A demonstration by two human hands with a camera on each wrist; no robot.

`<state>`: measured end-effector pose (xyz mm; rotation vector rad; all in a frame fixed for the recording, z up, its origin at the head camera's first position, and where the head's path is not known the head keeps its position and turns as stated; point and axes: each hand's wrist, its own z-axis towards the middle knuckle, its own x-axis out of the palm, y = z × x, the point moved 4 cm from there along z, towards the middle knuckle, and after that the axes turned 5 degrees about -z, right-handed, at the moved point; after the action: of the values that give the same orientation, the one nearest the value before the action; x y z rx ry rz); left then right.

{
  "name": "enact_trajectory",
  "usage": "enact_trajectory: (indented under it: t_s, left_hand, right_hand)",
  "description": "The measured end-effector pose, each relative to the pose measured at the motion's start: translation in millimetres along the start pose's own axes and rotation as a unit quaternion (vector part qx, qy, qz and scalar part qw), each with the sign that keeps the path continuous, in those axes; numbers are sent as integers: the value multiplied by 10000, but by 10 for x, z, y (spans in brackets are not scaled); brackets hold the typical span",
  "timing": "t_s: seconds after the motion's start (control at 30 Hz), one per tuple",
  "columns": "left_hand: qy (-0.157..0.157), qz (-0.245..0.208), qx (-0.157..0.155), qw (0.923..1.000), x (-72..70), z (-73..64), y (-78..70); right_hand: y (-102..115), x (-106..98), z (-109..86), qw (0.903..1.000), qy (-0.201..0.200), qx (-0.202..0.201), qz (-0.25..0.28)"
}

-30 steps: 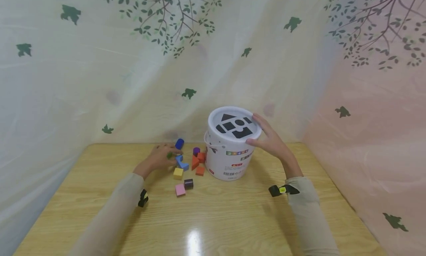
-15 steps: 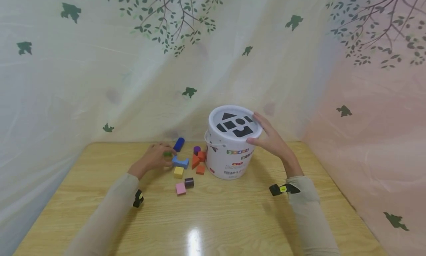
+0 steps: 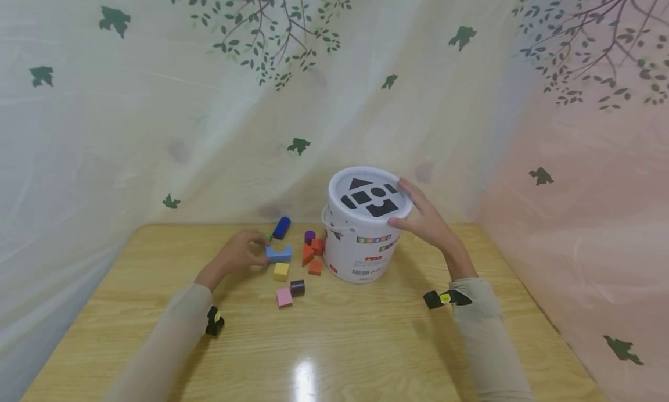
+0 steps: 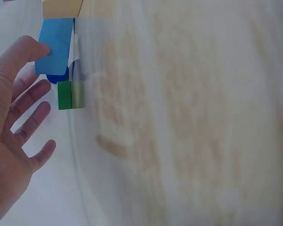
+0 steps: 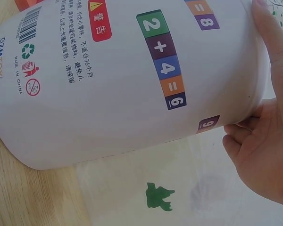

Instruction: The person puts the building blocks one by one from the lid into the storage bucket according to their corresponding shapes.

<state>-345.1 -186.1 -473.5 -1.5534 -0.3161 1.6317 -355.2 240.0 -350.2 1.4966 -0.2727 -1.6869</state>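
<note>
My left hand (image 3: 241,252) is at the left end of a light blue arch block (image 3: 279,255), its thumb and index finger pinching that end; in the left wrist view the thumb lies on the block's face (image 4: 56,44) and the other fingers are spread. Just behind the fingertips is a small green block (image 4: 64,95), mostly covered in the head view. A dark blue cylinder (image 3: 281,228) lies beyond them. My right hand (image 3: 431,219) grips the upper side of a white bucket (image 3: 360,257), thumb and fingers around its rim. The bucket's lid (image 3: 368,169) has several dark shape cutouts.
Orange blocks (image 3: 308,255) and a purple cylinder (image 3: 310,236) lie beside the bucket's left side. Nearer are a yellow block (image 3: 281,272), a dark cylinder (image 3: 297,287) and a pink block (image 3: 284,298). A printed curtain (image 3: 235,129) hangs behind the wooden table (image 3: 366,344).
My left hand has shifted left and a little nearer. The light blue arch block has turned and slid left with it. The dark blue cylinder is now more exposed. My right hand stays put.
</note>
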Motion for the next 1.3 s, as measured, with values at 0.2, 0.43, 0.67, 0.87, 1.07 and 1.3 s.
enact_trajectory:
  t_s: [0.2,0.43,0.67,0.87,1.07,1.3]
  left_hand:
    - [-369,161,236,9989,-20,-17,-43]
    - [-823,390,573,9942,-88,-1,-154]
    - [-1272,398,993,9861,-242,41,-411]
    - [-1669,297,1278,9772,-396,106,-586]
    - [-1803,-126,1267,9753,-560,197,-764]
    - [-1960,-267,1369,9706,-709,292,-1023]
  right_hand:
    - [0,-20,3,10000,-2,-9,-56]
    - [12,-39,9,9996,55,-4,-271]
    - [11,-58,8,9990,153,67,-412]
    - [20,-106,20,9973,306,127,-657]
    - [67,-162,23,9952,544,158,-797]
    - [113,-193,25,9939,699,136,-836]
